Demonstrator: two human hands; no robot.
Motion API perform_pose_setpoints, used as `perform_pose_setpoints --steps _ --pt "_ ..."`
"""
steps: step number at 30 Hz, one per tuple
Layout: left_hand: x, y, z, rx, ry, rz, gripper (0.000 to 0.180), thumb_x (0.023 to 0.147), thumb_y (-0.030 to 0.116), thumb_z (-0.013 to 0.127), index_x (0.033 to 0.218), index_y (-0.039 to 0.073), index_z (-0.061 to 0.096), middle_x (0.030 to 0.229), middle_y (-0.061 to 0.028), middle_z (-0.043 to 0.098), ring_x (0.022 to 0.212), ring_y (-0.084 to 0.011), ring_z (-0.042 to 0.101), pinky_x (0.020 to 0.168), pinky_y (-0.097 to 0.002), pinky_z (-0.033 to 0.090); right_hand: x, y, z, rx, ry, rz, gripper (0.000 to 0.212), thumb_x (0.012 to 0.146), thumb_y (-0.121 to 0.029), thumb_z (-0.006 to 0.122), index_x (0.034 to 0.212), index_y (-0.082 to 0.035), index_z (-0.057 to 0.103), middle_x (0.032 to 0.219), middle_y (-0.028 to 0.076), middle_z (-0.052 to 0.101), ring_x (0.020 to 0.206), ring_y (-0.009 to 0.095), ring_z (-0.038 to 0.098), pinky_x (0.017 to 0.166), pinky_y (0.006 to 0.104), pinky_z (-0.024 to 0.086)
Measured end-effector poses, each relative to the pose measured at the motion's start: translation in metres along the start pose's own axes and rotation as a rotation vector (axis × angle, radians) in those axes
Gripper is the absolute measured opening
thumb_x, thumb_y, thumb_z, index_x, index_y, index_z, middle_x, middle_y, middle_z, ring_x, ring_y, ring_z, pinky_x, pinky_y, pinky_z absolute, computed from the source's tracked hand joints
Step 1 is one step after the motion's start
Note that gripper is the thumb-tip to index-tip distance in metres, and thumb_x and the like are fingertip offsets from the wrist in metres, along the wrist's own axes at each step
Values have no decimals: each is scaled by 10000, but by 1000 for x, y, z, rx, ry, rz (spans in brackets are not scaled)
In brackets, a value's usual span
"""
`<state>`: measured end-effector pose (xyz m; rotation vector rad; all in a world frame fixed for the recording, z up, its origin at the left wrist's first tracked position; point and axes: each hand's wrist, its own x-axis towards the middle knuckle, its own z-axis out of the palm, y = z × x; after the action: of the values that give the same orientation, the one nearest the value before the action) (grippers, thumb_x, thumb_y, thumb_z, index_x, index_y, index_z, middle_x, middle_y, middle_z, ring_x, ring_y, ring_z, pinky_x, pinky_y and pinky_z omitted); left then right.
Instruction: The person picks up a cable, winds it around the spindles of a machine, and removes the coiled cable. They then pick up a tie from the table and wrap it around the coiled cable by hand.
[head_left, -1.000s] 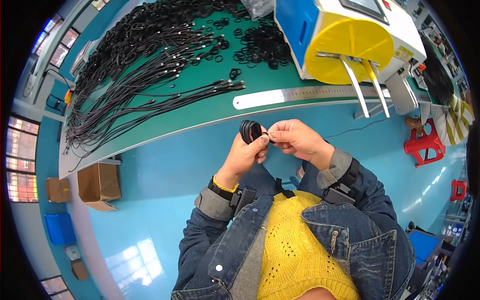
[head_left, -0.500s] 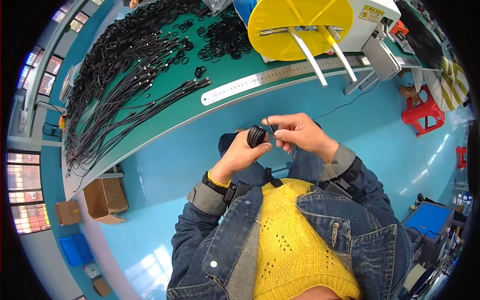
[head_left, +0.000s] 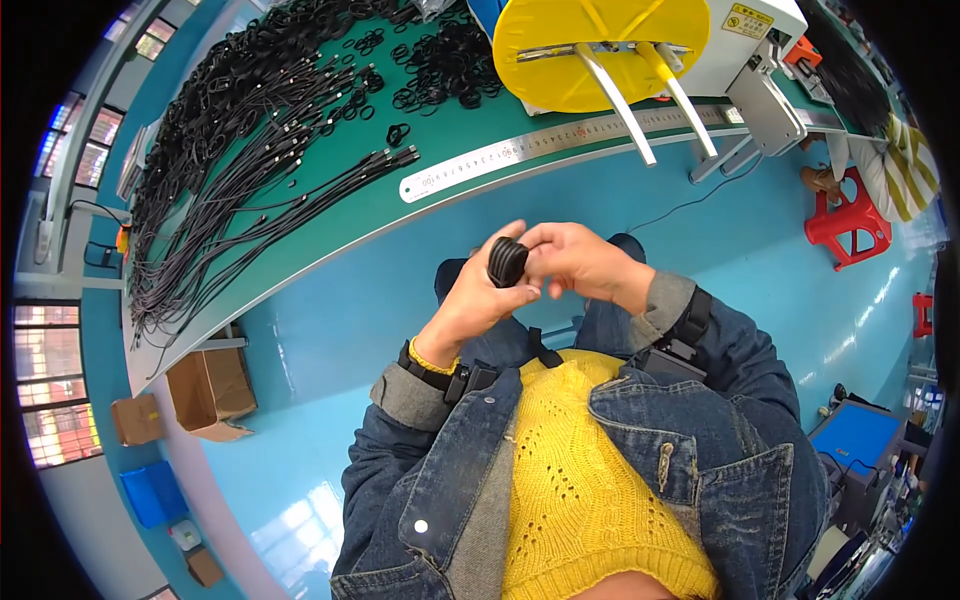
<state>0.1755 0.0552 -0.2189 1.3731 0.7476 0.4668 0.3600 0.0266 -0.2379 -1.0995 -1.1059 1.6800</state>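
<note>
A coiled black cable (head_left: 508,262) sits in my left hand (head_left: 474,300), its fingers and thumb wrapped round the bundle above my lap. My right hand (head_left: 585,262) meets the coil's right side, fingers bent in and slightly blurred. What those fingers hold is hidden behind the coil and the knuckles. On the green table ahead lie several straight black cables (head_left: 330,186) with metal plugs, and a big pile of more black cables (head_left: 205,215) at the left. Small black rubber bands (head_left: 440,72) are heaped farther back.
A steel ruler (head_left: 470,168) lies along the near edge of the table (head_left: 330,262). A machine with a yellow disc (head_left: 560,85) and two projecting rods stands behind it. A red stool (head_left: 850,225) is at the right; an open cardboard box (head_left: 212,388) is on the floor at left.
My right hand has moved left against the coil; the thin black loop that showed between its finger and thumb is out of sight. My left hand has turned the coil slightly.
</note>
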Motion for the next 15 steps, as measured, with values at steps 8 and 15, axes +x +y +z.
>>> perform_pose_setpoints --steps 8,15 --pt "-2 -13 3 333 140 191 299 677 56 705 941 -2 578 751 -102 609 704 -219 613 616 -322 471 1 -31 24 -730 144 -268 330 801 -312 618 889 -14 505 633 173 574 554 354 578 495 424 445" --pt "-5 -42 9 440 299 326 195 723 130 674 845 1 593 622 -114 592 612 -271 621 540 -348 470 10 -5 47 -1113 167 -356 406 826 -405 568 819 -2 511 657 214 589 597 394 584 536 462 458"
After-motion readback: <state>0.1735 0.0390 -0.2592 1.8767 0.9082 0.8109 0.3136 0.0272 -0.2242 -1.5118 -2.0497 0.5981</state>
